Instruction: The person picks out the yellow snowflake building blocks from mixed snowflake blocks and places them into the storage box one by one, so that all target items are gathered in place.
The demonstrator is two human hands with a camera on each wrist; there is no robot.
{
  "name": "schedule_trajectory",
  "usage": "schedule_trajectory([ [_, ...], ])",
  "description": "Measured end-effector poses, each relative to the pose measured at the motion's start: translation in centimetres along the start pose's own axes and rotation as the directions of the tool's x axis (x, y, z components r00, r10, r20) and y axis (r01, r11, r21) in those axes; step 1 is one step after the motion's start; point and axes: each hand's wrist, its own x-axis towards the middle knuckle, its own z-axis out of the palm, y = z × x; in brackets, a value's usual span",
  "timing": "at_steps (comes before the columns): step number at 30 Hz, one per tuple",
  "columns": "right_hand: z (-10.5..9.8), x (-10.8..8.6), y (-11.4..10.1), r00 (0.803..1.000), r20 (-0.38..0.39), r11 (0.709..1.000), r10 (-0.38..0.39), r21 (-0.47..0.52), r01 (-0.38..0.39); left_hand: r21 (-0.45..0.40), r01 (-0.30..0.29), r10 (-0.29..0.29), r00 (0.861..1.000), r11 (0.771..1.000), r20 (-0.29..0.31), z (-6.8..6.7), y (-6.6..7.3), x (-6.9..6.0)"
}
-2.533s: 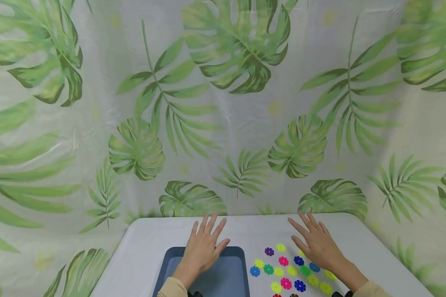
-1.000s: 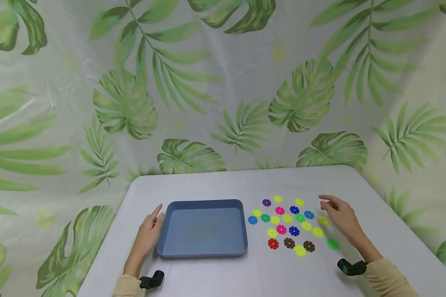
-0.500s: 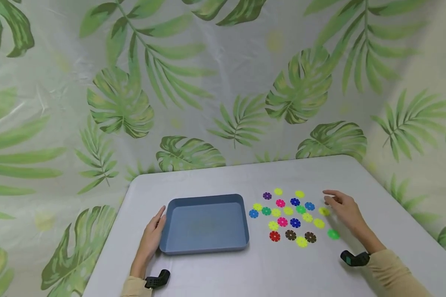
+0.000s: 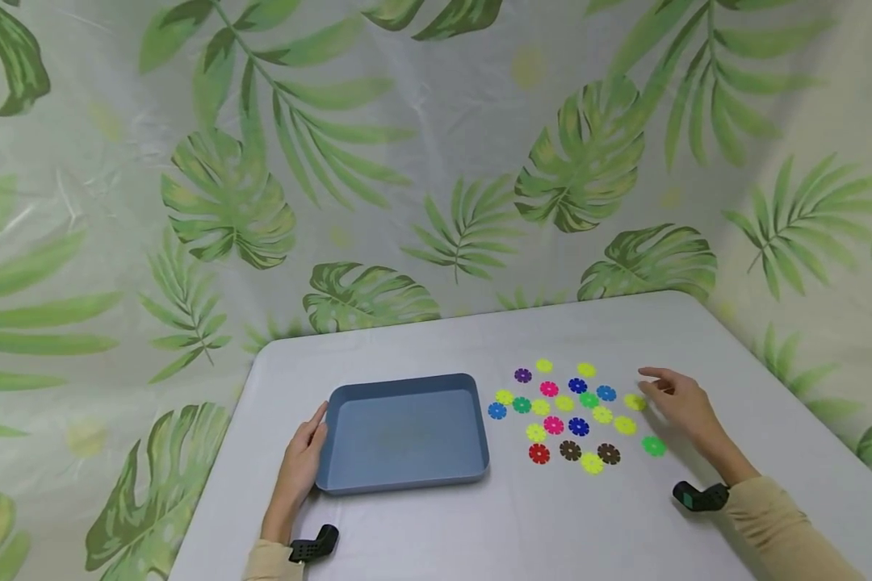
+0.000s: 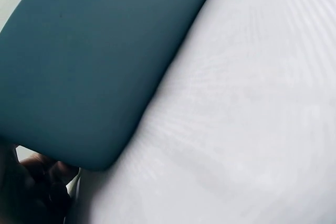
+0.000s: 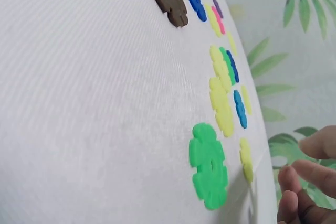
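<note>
A blue-grey tray [image 4: 407,432] lies on the table, and my left hand [image 4: 296,472] grips its left edge near the front corner. In the left wrist view, the tray [image 5: 100,66] fills the upper left, with dark, partly hidden fingers [image 5: 58,174] at its corner. Over the right side of the scattered flower-shaped discs, my right hand [image 4: 686,407] hovers with loosely bent fingers, holding nothing. Nearest to it are a yellow disc [image 4: 635,402] and a green disc [image 4: 654,446]. The right wrist view shows that green disc [image 6: 208,166] flat on the cloth, apart from the fingers [image 6: 310,177].
Several yellow, pink, blue, purple, red and brown discs, among them a red one [image 4: 539,453], lie to the right of the tray. A white cloth covers the table [image 4: 436,532]. Behind stands a leaf-patterned curtain [image 4: 436,145]. Each wrist wears a black device.
Both hands have come down from their raised, spread pose. The left hand has moved to the tray's left edge and taken hold of it. The right hand stays near the discs; the head view has tilted down.
</note>
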Motion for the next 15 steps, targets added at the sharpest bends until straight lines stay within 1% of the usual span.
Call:
schedule_trajectory([
  [3, 0.1, -0.1, 0.6, 1.000, 0.011, 0.999, -0.011, -0.032, 0.012, 0.000, 0.000, 0.000, 1.000, 1.000, -0.002, 0.1, 0.0, 0.0],
  [9, 0.3, 0.1, 2.0, 0.998, 0.067, 0.995, -0.008, -0.097, 0.014, -0.003, -0.006, 0.006, 1.000, 1.000, -0.011, 0.1, 0.2, 0.1],
  [15, 0.3, 0.2, 2.5, 0.994, 0.107, 0.989, -0.003, -0.144, 0.018, -0.006, -0.010, 0.010, 1.000, 1.000, -0.028, 0.2, -0.1, 0.1],
])
